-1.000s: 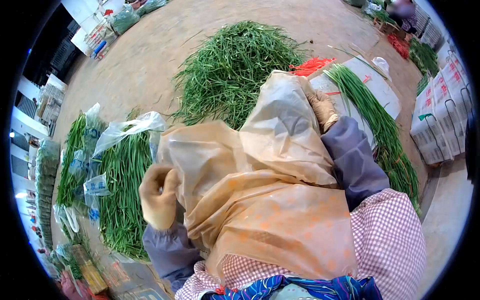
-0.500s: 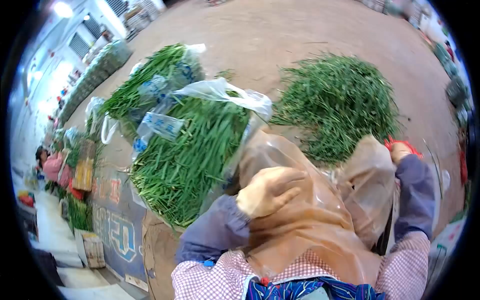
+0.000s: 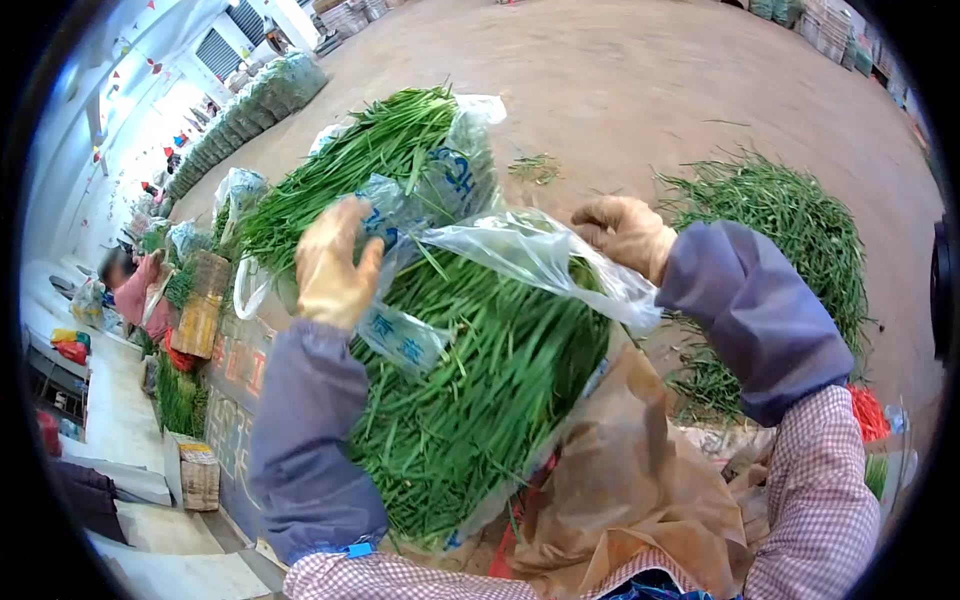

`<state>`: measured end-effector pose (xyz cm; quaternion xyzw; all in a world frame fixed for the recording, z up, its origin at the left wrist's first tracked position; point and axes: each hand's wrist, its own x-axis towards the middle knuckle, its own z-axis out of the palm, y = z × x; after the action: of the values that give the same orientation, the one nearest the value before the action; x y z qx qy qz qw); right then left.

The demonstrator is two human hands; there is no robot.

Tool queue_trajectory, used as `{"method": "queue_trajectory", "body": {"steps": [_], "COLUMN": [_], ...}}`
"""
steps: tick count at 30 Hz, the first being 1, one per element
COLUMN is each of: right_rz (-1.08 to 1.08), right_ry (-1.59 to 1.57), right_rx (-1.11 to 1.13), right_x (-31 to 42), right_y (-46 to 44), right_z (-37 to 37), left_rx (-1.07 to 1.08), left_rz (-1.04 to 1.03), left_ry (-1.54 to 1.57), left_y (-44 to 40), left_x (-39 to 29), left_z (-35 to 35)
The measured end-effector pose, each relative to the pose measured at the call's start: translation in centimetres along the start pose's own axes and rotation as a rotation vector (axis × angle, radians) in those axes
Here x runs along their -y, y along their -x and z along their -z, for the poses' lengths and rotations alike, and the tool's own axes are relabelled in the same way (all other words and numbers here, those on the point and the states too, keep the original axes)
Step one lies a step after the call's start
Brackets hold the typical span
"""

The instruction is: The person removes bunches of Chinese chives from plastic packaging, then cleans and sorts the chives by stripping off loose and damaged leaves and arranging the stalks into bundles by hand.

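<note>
while the left hand (image 3: 336,268) stood with thumb and fingers spread beside printed plastic (image 3: 396,205), the right hand (image 3: 628,234) curled at the rim of the clear bag (image 3: 515,243); its grip could not be determined. the green stalks (image 3: 480,390) lay in the clear bag, left of the brown apron (image 3: 640,470).

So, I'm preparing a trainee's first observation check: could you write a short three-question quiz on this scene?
1. True or false: the loose green heap lies on the floor, outside any bag.
2. Which of the wearer's hands is nearer that heap?
3. The print on the clear plastic is: A red, B blue, C black.

Key: 1 true; 2 the right hand; 3 B.
</note>
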<state>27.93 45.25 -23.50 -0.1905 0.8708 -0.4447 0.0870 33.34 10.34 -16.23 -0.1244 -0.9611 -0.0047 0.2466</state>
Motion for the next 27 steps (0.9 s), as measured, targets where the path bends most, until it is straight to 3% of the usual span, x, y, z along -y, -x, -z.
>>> {"method": "queue_trajectory", "body": {"steps": [2, 4, 6, 8, 9, 10, 12, 13, 14, 15, 17, 19, 20, 22, 25, 27], "right_rz": [-0.034, -0.078, 0.629, 0.824, 0.77, 0.716, 0.384, 0.104, 0.12, 0.058, 0.043, 0.022, -0.04, 0.1, -0.077, 0.128], "right_ry": [-0.341, -0.458, 0.145, 0.416, 0.517, 0.678, 0.94, 0.979, 0.848, 0.797, 0.711, 0.747, 0.689, 0.459, -0.327, -0.55], "right_rx": [0.007, -0.092, -0.206, -0.061, 0.03, -0.052, -0.13, -0.079, -0.231, -0.172, -0.104, -0.068, -0.046, -0.241, -0.24, -0.363], "right_x": [-1.0, 2.8, 2.0, 3.0, 2.4, 0.3, -4.9, -4.6, -6.9, -7.3, -8.5, -7.2, -6.7, -9.7, -9.2, -8.9], "right_y": [-4.1, -3.3, -2.0, 0.4, 1.6, 2.0, 0.7, -0.2, -0.7, -1.3, -2.0, -2.6, -3.3, -4.1, -3.6, -3.3], "right_z": [-1.4, -1.8, -1.9, -2.7, -3.7, -5.5, -6.3, -5.1, -4.5, -3.9, -3.6, -4.3, -4.4, -5.6, -6.0, -4.9], "left_rx": [-0.054, 0.077, 0.174, 0.166, 0.119, 0.067, 0.014, 0.028, 0.039, 0.122, 0.259, 0.455, 0.545, 0.436, 0.258, 0.235], "left_rz": [0.085, 0.235, 0.206, 0.085, 0.036, -0.015, -0.12, -0.152, -0.185, -0.104, -0.253, -0.27, -0.096, -0.153, -0.031, -0.039], "left_ry": [-0.159, -0.096, -0.052, -0.051, -0.062, -0.073, 0.17, 0.244, 0.315, 0.438, 0.542, 0.66, 0.782, 0.653, 0.272, 0.144], "left_y": [-2.3, -4.1, -4.0, -3.1, -2.8, -2.7, -2.5, -2.2, -1.6, -0.5, 1.2, 2.5, 3.2, 3.1, 1.3, 0.0], "left_x": [3.3, 5.3, 6.6, 5.7, 4.7, 3.4, 0.3, -1.4, -3.2, -5.1, -7.3, -9.7, -10.7, -10.7, -10.8, -10.9], "left_z": [-2.4, -3.5, -5.4, -5.2, -4.5, -3.4, -0.2, 1.2, 2.4, 3.3, 3.2, 1.9, 0.8, -3.3, -8.4, -10.6]}}
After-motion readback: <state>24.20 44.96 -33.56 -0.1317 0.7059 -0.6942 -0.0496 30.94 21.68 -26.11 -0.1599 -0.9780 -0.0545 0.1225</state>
